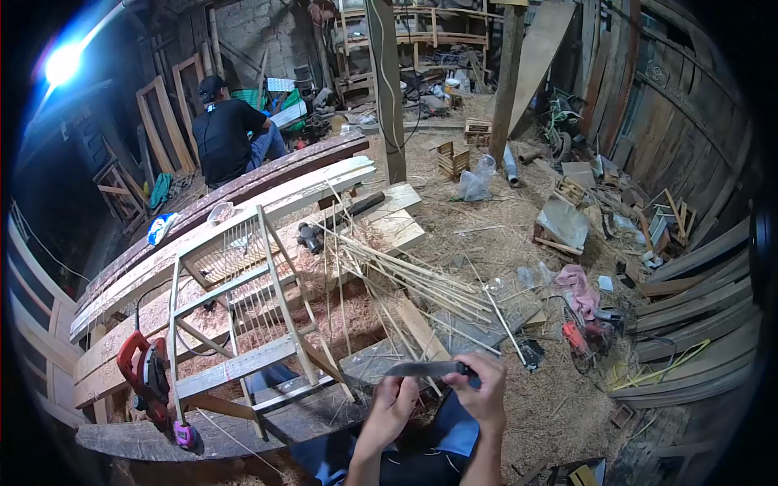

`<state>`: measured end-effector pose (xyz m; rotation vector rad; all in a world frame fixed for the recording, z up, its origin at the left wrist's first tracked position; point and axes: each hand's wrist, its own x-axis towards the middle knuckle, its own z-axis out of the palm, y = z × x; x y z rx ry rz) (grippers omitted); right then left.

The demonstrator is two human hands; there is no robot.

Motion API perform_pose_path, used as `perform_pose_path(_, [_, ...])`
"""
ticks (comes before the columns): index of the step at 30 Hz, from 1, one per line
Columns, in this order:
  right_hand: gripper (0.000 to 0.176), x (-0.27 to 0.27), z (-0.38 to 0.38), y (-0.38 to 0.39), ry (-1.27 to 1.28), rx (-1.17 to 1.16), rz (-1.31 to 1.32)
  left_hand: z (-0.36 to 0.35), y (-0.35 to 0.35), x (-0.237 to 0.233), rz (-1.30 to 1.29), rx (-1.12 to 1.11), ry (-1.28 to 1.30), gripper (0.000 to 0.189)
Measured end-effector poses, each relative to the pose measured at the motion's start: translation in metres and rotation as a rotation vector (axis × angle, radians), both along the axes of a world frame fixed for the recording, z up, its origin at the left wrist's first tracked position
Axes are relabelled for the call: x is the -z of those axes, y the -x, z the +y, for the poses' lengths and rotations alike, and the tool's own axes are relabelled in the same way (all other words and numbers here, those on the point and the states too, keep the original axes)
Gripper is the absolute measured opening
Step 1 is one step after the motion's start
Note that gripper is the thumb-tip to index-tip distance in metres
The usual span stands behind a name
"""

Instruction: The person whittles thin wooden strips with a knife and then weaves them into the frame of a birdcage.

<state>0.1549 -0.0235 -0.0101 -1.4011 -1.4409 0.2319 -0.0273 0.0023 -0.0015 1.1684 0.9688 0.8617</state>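
A knife (423,369) with a dark handle is gripped in my right hand (482,390), its blade pointing left. Just under the blade is my left hand (389,415), thumb and fingers pinched together. Whatever they hold, if anything, I cannot make out. Both hands are above my lap, close to the dark plank (356,374). Left of them stands a wooden frame (237,366) with slats and thin rods. A bundle of thin wooden strips (413,275) lies fanned out beyond my hands, beside a short board (421,326).
A red power saw (147,368) and a purple tape measure (185,436) are at left. Long beams (267,191) and a power tool (309,236) lie ahead. Another person (228,134) sits at the back left. A red power tool (577,338) rests on the shavings-covered floor at right.
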Motion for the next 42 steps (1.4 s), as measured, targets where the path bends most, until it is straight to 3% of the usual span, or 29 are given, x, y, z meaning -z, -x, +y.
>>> perform_pose_path(5, [0.039, -0.001, 0.009, 0.021, -0.049, -0.114, -0.059, -0.003, 0.003, 0.007, 0.020, 0.030, -0.086, 0.016])
perform_pose_path(11, [0.040, 0.001, 0.011, 0.022, -0.073, -0.026, -0.001, -0.003, -0.004, -0.004, 0.184, 0.070, -0.326, 0.026])
perform_pose_path(20, [0.037, 0.019, 0.015, 0.014, -0.046, -0.020, -0.051, 0.000, -0.003, -0.008, 0.343, 0.064, -0.318, 0.021])
perform_pose_path(22, [0.033, 0.036, 0.020, 0.005, -0.155, 0.222, 0.012, -0.001, 0.011, -0.015, 0.270, 0.104, -0.265, 0.022])
perform_pose_path(23, [0.033, 0.067, 0.016, -0.023, 0.106, 0.471, 0.146, -0.004, 0.019, -0.022, 0.202, 0.145, -0.212, 0.022])
perform_pose_path(24, [0.040, 0.042, 0.009, -0.039, 0.145, 0.625, 0.370, -0.011, 0.025, -0.031, 0.202, 0.158, -0.227, 0.022])
perform_pose_path(25, [0.047, 0.068, -0.004, -0.070, 0.070, 0.679, 0.291, -0.007, 0.027, -0.031, 0.204, 0.155, -0.234, 0.022])
perform_pose_path(27, [0.052, 0.053, -0.023, -0.065, 0.205, 0.532, 0.344, -0.002, 0.021, -0.023, 0.049, 0.003, -0.210, 0.026])
perform_pose_path(29, [0.052, 0.058, -0.013, -0.043, -0.025, 0.491, 0.186, -0.005, 0.015, -0.015, 0.045, 0.045, -0.125, 0.025])
perform_pose_path(32, [0.047, 0.029, -0.002, -0.016, -0.011, 0.283, 0.203, 0.008, -0.001, -0.012, 0.061, 0.146, 0.018, 0.028])
perform_pose_path(37, [0.040, 0.016, 0.014, 0.016, -0.093, 0.106, 0.121, 0.009, -0.002, -0.010, 0.070, 0.033, -0.036, 0.031])
perform_pose_path(42, [0.037, 0.002, 0.013, 0.027, 0.008, 0.013, 0.033, 0.011, 0.004, 0.005, 0.106, -0.015, -0.081, 0.034])
